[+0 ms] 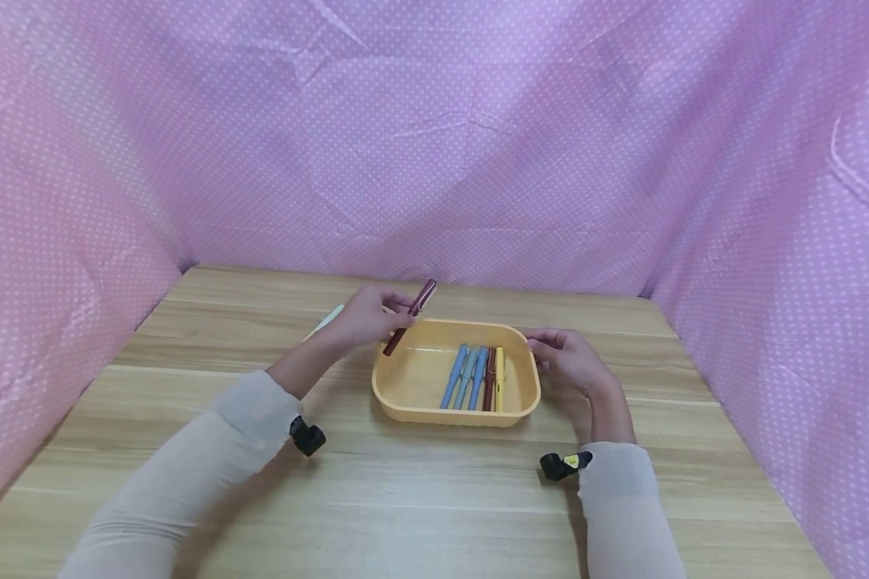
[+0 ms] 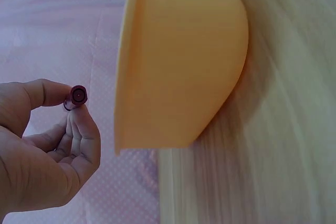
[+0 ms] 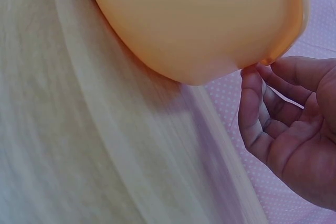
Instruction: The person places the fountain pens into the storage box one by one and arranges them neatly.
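My left hand (image 1: 372,316) pinches a dark red pen (image 1: 422,299) between thumb and fingers, tilted over the left rim of a yellow plastic tray (image 1: 416,416). In the left wrist view the pen (image 2: 79,95) points its round end at the camera, beside the tray's outer wall (image 2: 184,61). At the tray's right end, my right hand (image 1: 570,359) grips the rim with thumb and fingertips; the right wrist view shows the thumb (image 3: 296,71) against that edge. Inside the tray, blue, pale green, dark red and yellow pens (image 1: 478,378) lie side by side toward the right.
A pale green pen (image 1: 327,319) lies on the wooden table (image 1: 434,498) behind my left wrist, partly hidden by it. Pink dotted cloth (image 1: 434,161) hangs around the table's back and sides. Each sleeve carries a small black wrist camera (image 1: 307,437).
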A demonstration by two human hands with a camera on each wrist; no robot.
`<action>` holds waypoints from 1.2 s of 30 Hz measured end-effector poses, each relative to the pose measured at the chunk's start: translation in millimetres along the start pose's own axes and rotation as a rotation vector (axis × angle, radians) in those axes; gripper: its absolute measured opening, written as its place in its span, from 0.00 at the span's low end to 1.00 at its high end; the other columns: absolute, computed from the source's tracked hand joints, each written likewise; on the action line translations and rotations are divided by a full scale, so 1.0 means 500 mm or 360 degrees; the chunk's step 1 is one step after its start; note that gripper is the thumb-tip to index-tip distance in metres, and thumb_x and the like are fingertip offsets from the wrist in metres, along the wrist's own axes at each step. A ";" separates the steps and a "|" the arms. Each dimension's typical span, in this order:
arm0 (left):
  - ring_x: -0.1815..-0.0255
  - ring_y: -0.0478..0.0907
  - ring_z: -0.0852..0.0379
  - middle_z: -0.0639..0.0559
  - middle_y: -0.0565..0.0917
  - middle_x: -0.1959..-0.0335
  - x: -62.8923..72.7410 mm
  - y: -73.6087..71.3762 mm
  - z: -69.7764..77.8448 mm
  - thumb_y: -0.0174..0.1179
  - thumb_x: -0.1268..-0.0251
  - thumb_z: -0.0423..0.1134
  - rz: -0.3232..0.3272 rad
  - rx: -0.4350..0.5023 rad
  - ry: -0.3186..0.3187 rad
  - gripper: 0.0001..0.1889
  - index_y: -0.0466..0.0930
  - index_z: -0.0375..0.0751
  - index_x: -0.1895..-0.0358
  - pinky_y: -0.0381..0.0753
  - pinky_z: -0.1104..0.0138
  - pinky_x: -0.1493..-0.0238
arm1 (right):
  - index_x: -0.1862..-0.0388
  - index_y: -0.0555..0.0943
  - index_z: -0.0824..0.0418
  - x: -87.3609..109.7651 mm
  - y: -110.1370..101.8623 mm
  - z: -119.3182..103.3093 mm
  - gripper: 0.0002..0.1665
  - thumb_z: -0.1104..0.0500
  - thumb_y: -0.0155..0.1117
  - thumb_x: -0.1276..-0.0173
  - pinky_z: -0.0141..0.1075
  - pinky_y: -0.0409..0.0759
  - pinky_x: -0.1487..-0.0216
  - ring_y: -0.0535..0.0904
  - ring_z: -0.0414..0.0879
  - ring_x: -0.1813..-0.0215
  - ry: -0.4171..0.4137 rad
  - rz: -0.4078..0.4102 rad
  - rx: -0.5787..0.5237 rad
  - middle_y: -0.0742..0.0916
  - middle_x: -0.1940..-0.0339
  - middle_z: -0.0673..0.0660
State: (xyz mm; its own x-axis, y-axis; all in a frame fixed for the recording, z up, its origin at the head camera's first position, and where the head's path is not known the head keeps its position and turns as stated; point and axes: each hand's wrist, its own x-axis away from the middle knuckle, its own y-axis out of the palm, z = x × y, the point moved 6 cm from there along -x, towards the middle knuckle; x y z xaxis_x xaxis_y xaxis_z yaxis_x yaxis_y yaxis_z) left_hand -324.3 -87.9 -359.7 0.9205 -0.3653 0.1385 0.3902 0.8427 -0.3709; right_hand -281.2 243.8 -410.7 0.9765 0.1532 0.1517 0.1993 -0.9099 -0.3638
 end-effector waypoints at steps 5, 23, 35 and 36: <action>0.59 0.84 0.50 0.44 0.83 0.56 -0.003 0.031 0.004 0.65 0.32 0.33 -0.0030 -0.0043 0.0018 0.15 0.84 0.37 0.44 0.89 0.62 0.63 | 0.35 0.77 0.71 0.000 -0.001 0.000 0.22 0.59 0.57 0.20 0.34 0.84 0.56 0.82 0.44 0.58 0.0000 -0.0003 0.0009 0.87 0.50 0.64; 0.69 0.82 0.54 0.47 0.84 0.64 -0.009 0.123 -0.005 0.70 0.37 0.31 -0.0101 -0.0260 0.0112 0.12 0.85 0.36 0.51 0.85 0.67 0.74 | 0.35 0.77 0.72 -0.005 0.002 0.002 0.22 0.59 0.56 0.19 0.36 0.85 0.53 0.84 0.45 0.56 -0.0022 -0.0025 -0.0014 0.87 0.50 0.63; 0.68 0.81 0.59 0.54 0.85 0.69 -0.013 0.151 -0.022 0.70 0.38 0.33 -0.0110 -0.0516 0.0114 0.08 0.88 0.39 0.57 0.80 0.71 0.71 | 0.35 0.77 0.72 -0.004 0.003 0.001 0.21 0.61 0.56 0.20 0.36 0.85 0.55 0.83 0.44 0.58 -0.0013 -0.0014 -0.0034 0.88 0.53 0.60; 0.68 0.80 0.59 0.54 0.85 0.69 -0.013 0.153 -0.023 0.70 0.38 0.33 -0.0119 -0.0525 0.0107 0.08 0.88 0.39 0.57 0.79 0.72 0.70 | 0.35 0.78 0.72 -0.004 0.003 0.001 0.21 0.61 0.56 0.20 0.36 0.85 0.55 0.84 0.45 0.58 -0.0008 -0.0011 -0.0035 0.88 0.53 0.60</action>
State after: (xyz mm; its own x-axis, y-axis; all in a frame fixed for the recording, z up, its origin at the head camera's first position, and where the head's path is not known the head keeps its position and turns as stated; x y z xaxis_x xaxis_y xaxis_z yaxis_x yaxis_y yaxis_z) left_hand -300.7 -25.6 -399.5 0.8820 -0.4557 0.1198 0.4193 0.6432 -0.6407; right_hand -282.9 242.5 -412.0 0.9754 0.1616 0.1498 0.2045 -0.9171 -0.3421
